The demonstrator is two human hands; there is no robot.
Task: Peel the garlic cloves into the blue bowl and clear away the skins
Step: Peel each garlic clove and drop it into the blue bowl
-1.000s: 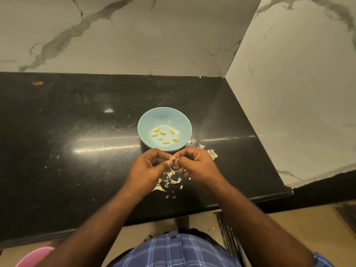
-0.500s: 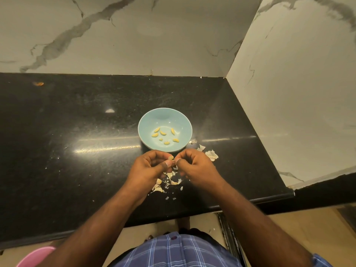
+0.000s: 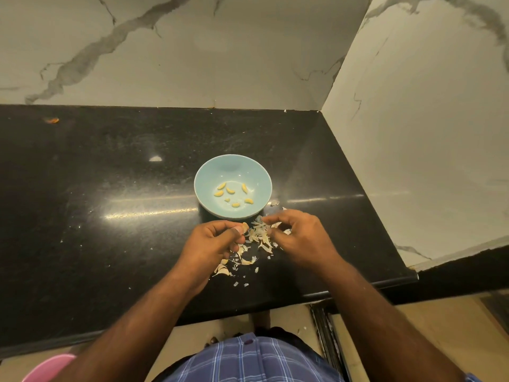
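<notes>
A person's left hand (image 3: 212,244) pinches a garlic clove (image 3: 245,226) just before the blue bowl (image 3: 233,186), as the right hand (image 3: 300,238), fingers loosely curled, apparently empty, has parted from it over scattered skins (image 3: 259,235).

The left hand (image 3: 213,242) pinches a garlic clove (image 3: 245,226) just near of the blue bowl (image 3: 209,177), which holds seven peeled cloves (image 3: 234,194). The right hand (image 3: 298,235), fingers curled, touches loose skins (image 3: 260,235) on the black worktop (image 3: 110,216).
</notes>
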